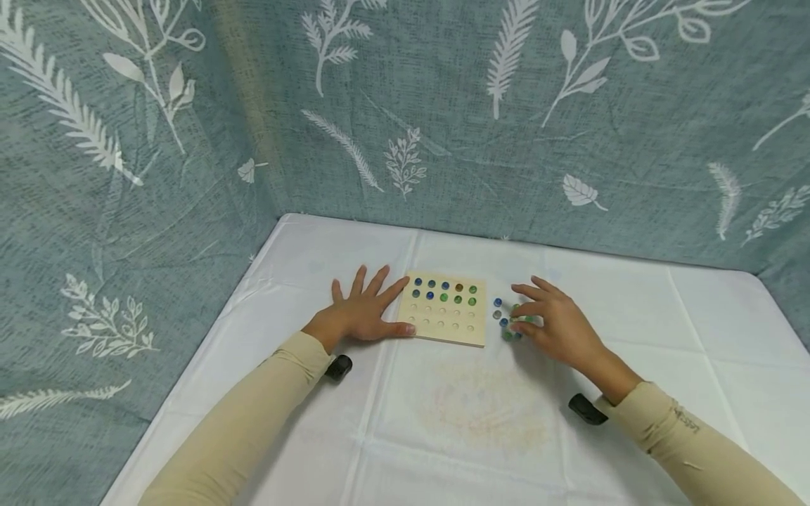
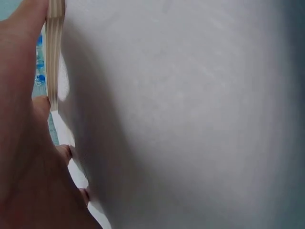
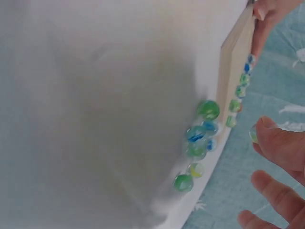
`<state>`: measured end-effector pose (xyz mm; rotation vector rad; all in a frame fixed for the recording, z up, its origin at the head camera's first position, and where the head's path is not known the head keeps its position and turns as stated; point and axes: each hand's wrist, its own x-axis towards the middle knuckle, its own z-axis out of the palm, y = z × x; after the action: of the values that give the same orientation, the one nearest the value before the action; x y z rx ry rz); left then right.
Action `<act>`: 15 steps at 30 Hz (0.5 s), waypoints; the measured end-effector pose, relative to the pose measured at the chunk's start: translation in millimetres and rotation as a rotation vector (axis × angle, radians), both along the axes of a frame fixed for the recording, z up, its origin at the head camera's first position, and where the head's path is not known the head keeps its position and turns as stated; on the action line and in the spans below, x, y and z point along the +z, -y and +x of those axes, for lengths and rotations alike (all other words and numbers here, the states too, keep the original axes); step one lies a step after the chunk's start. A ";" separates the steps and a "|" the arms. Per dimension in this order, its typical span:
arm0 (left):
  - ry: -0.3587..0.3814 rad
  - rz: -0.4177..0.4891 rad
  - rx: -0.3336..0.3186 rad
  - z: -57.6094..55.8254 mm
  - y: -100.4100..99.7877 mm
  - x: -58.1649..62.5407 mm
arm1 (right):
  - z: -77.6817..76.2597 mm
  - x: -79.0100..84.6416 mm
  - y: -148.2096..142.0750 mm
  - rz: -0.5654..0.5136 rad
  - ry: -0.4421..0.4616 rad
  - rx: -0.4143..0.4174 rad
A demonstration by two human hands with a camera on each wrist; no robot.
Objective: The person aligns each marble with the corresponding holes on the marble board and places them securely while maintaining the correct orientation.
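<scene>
A pale wooden board (image 1: pixel 450 318) with rows of round hollows lies on the table; glass marbles (image 1: pixel 445 297) in blue, green and brown fill its two far rows. Fingers spread, my left hand (image 1: pixel 363 314) rests flat beside the board, its thumb and index fingertip touching the left edge. The left wrist view shows the thumb against the board's layered side. My right hand (image 1: pixel 562 327) is raised over the loose marbles (image 1: pixel 497 315) right of the board. Between thumb and index finger it pinches a clear marble (image 3: pixel 253 135), its other fingers apart. The hand partly hides the loose pile in the head view.
Loose green and blue marbles (image 3: pixel 196 134) cluster on the white tablecloth (image 1: pixel 481 414) near the board's right side. A faint brownish stain marks the cloth in front. Patterned teal curtains (image 1: pixel 443 105) hang behind and left of the table. Black wrist devices (image 1: pixel 587 409) sit under both forearms.
</scene>
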<state>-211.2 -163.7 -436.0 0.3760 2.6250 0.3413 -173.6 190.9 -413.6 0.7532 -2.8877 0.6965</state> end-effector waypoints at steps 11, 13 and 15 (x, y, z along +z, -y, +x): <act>-0.037 -0.036 -0.018 4.0 -3.2 10.3 | -0.3 3.0 16.2 -0.044 0.036 0.004; -0.048 -0.047 -0.023 4.2 -3.5 10.1 | -0.5 3.7 19.5 -0.056 0.042 0.006; -0.058 -0.057 -0.028 4.1 -3.7 9.6 | -0.8 3.9 22.8 -0.069 0.050 0.006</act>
<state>-207.0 -159.9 -426.4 0.4095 2.6768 0.2491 -174.4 168.1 -409.7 0.7474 -2.8903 0.8228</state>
